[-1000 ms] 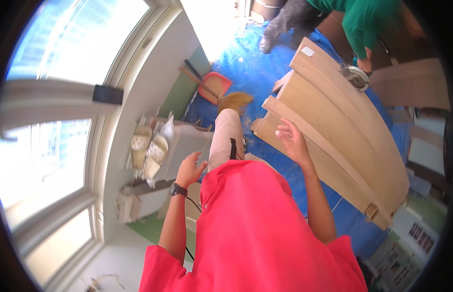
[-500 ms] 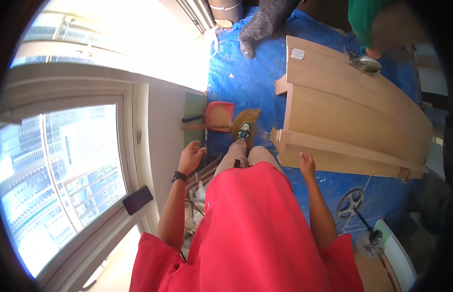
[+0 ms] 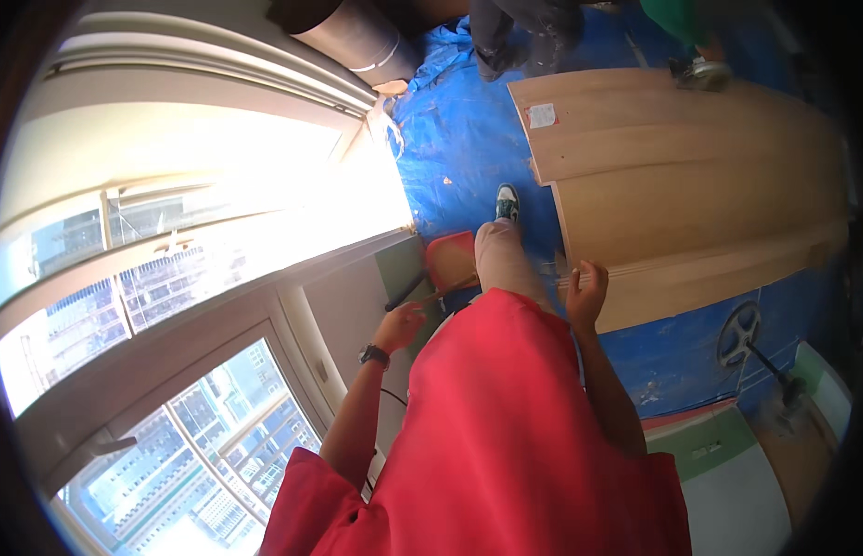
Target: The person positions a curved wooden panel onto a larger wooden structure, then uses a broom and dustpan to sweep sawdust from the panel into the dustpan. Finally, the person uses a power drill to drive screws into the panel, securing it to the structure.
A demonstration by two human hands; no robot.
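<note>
My left hand [image 3: 400,326], with a dark watch on its wrist, hangs in front of me with fingers loosely bent and nothing seen in it. It overlaps the view near the dustpan's dark handle [image 3: 406,291]; contact cannot be made out. The red dustpan [image 3: 450,257] lies partly behind my leg. To the right, my right hand [image 3: 587,292] also holds nothing visible; its fingers are slightly curled and apart. It appears by the near left corner of a large wooden panel piece [image 3: 691,185], which has a small white label [image 3: 542,116]. Whether it touches the wood is unclear.
Blue sheeting [image 3: 469,139] covers the floor. Beyond the panel, a green-sleeved person's hand [image 3: 710,51] is at a dark tool [image 3: 698,73]; another person's dark trousers [image 3: 533,32] show. A grey wheel-like disc on a rod [image 3: 738,334] is at right, windows [image 3: 209,445] at left.
I have stepped forward, and the view has turned, bringing more window in at left. The panel now lies nearer. The green-sleeved person's tool remains on the panel's far side.
</note>
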